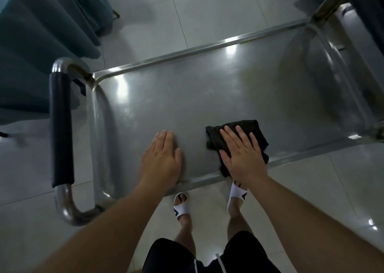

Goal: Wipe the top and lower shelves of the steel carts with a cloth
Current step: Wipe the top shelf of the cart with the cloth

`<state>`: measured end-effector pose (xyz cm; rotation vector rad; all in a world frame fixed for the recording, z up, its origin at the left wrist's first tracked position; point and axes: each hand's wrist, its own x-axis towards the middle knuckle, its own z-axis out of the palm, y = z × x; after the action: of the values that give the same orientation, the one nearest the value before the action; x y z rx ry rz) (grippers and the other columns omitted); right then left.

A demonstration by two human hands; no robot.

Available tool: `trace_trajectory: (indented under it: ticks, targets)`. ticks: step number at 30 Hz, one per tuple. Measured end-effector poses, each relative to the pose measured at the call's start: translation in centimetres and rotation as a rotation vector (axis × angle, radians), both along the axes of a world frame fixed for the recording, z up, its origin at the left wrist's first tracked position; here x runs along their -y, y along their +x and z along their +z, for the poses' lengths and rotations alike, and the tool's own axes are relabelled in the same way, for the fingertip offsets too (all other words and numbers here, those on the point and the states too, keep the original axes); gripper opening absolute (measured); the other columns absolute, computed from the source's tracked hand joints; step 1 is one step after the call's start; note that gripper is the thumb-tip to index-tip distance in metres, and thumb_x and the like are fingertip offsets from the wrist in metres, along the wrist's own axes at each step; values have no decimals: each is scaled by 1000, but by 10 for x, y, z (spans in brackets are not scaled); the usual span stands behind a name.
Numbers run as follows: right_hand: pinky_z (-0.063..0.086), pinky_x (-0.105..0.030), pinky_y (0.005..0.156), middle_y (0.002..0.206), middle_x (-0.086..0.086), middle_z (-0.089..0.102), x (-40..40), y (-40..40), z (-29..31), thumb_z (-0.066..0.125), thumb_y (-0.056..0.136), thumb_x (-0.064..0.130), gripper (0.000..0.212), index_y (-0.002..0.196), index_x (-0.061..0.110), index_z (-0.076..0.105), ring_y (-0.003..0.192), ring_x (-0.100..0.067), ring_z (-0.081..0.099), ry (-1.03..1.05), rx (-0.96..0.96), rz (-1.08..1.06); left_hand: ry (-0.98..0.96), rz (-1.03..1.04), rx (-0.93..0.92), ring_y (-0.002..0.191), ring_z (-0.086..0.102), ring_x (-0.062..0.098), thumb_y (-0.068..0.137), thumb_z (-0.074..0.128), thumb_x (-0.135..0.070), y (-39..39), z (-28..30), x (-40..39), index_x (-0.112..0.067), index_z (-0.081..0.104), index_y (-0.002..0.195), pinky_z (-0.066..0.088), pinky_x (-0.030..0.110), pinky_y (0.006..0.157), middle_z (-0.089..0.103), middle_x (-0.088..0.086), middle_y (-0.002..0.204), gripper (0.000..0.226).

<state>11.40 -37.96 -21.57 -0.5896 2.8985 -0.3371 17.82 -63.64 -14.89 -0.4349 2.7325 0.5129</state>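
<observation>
The steel cart's top shelf fills the middle of the view, shiny and bare. A dark cloth lies flat on it near the front rim, right of centre. My right hand presses on the cloth with straight, spread fingers. My left hand rests flat on the bare steel to the cloth's left, fingers straight, holding nothing. The lower shelf is hidden beneath the top one.
The cart's handle with a dark grip stands at the left end; a second steel handle rises at the far right. Teal fabric hangs at the upper left. White floor tiles surround the cart; my sandalled feet stand at its front edge.
</observation>
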Motion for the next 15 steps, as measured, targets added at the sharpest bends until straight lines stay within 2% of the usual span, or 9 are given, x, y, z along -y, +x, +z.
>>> trace_trajectory:
  ticks: [4, 11, 15]
  targets:
    - [9, -50, 130, 171, 12, 25, -42, -22, 3, 30, 107, 53, 63, 166, 32, 24, 161, -17, 11, 23, 30, 17, 17, 20, -14, 163, 9, 19, 110, 31, -49, -21, -7, -48, -24, 17, 168, 8, 38, 129, 14, 1, 176, 64]
    - [9, -50, 130, 171, 11, 26, -118, -63, 8, 32, 106, 52, 64, 165, 30, 28, 161, -18, 14, 31, 26, 56, -16, 133, -52, 161, 15, 22, 109, 35, -48, -63, -14, -110, -22, 24, 166, 19, 45, 127, 20, 3, 175, 64]
    - [11, -51, 129, 171, 10, 28, -169, -87, 6, 34, 106, 52, 64, 165, 30, 27, 161, -18, 14, 32, 13, 20, -37, 163, -54, 162, 14, 24, 109, 38, -45, -86, -16, -125, -20, 23, 167, 20, 48, 127, 19, 5, 175, 64]
